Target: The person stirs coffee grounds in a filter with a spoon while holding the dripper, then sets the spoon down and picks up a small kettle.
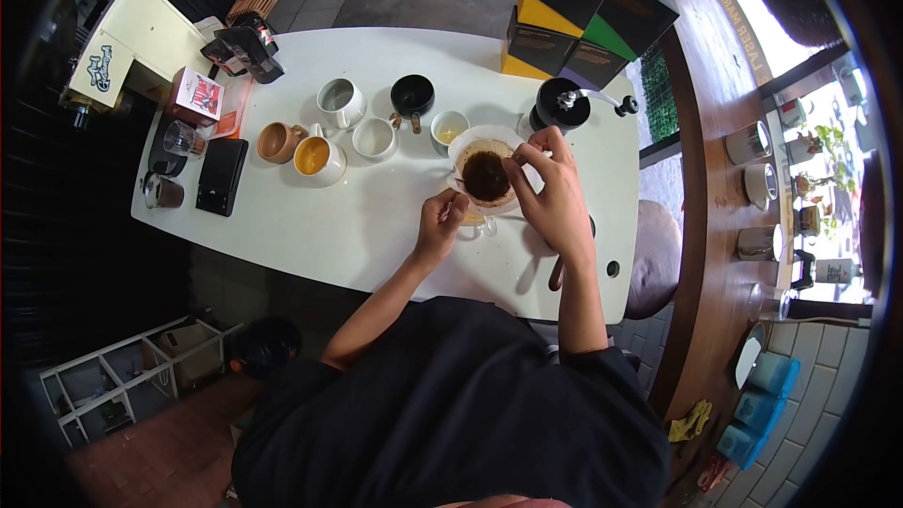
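A paper coffee filter (467,146) with dark wet coffee grounds (485,177) inside sits near the front middle of the white table. My right hand (553,190) pinches its right rim between thumb and fingers. On the lower left side, my left hand (440,228) is closed in a pinch at the filter's edge. Below the filter, part of a clear glass vessel (486,226) shows; the rest is hidden. Just behind stands a small cup (451,126) with pale liquid. A hand coffee grinder (559,105) with a crank is beyond my right hand.
Several mugs stand to the left, among them an orange-lined mug (318,160), a brown cup (278,142) and a black cup (412,95). A black scale (222,177) lies farther left, near a cream machine (141,33). Stacked black boxes (574,14) occupy the back right.
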A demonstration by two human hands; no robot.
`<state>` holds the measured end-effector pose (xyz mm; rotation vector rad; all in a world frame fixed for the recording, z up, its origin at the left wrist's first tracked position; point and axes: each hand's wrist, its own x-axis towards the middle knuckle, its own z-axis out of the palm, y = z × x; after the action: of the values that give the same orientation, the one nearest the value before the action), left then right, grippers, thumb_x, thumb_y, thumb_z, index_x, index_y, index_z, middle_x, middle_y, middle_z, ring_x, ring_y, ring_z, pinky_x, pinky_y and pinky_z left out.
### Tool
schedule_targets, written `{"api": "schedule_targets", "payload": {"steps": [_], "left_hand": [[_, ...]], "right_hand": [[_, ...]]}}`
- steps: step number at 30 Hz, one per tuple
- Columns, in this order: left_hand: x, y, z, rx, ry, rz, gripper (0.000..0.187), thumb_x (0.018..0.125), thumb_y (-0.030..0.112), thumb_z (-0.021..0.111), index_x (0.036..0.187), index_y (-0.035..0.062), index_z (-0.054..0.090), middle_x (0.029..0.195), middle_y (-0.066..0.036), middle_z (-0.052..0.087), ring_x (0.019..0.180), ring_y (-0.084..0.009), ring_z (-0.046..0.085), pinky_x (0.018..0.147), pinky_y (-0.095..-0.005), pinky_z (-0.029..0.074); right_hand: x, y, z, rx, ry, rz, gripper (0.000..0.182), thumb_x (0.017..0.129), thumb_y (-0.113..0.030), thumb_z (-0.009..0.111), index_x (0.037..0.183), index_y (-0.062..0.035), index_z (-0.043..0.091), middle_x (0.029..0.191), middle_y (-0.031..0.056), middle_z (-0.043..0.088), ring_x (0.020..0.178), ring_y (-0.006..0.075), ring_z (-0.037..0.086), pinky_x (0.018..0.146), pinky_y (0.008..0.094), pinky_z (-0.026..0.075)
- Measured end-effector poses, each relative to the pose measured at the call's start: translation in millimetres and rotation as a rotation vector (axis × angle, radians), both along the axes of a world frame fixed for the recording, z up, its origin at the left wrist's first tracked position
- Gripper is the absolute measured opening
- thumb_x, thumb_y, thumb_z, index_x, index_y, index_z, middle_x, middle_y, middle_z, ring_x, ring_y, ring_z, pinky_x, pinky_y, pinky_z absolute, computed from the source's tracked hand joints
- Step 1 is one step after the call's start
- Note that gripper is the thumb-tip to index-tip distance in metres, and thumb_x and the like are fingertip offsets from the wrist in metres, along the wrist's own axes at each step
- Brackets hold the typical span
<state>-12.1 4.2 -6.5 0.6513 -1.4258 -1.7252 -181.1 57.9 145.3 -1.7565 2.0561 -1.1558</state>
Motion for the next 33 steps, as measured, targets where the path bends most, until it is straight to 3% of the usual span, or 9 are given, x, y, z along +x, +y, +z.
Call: {"api": "schedule_targets", "payload": {"steps": [8,14,17,33], "left_hand": [[1.0,-2.0,-7.4,-0.026,-0.023,0.001,0.053,0.097,0.053,0.057,0.085,0.0014,0.055,0.076,0.006,0.045,0.072,-0.0045,0.036,0.063,-0.0227,0.032],[0.0,-3.2,-7.6,-0.065,0.003,0.006,0.047,0.101,0.047,0.054,0.086,0.0025,0.056,0.071,0.004,0.047,0.066,-0.0052,0.039,0.061,-0.0238,0.032],[0.6,-2.8,-1.6,-0.02,-0.03,-0.002,0.053,0.098,0.052,0.057,0.084,0.0014,0.055,0.075,0.005,0.045,0.071,-0.0043,0.036,0.062,-0.0228,0.032],[4.1,-6.1,1.8,-0.035,-0.056,0.023,0.047,0.1,0.044,0.056,0.082,0.0009,0.055,0.072,0.006,0.043,0.069,-0.0034,0.035,0.06,-0.0227,0.03]], "right_hand": [[1.8,1.0,-1.5,-0.013,-0.01,0.0,0.014,0.087,-0.013,0.069,0.093,-0.0018,0.066,0.097,0.0129,0.051,0.097,0.03,0.053,0.088,0.0405,0.041],[3.4,0.9,0.7,-0.001,0.038,-0.025,0.014,0.087,-0.014,0.069,0.093,-0.0014,0.066,0.098,0.0129,0.051,0.097,0.0302,0.053,0.088,0.0408,0.042],[3.3,0.4,0.0,-0.021,0.026,-0.005,0.015,0.087,-0.014,0.069,0.093,-0.0013,0.066,0.097,0.013,0.051,0.097,0.0303,0.053,0.088,0.041,0.042],[8.8,-5.7,2.6,0.005,0.068,-0.045,0.015,0.086,-0.013,0.068,0.094,-0.0009,0.067,0.096,0.012,0.051,0.096,0.0289,0.052,0.087,0.0401,0.04]]}}
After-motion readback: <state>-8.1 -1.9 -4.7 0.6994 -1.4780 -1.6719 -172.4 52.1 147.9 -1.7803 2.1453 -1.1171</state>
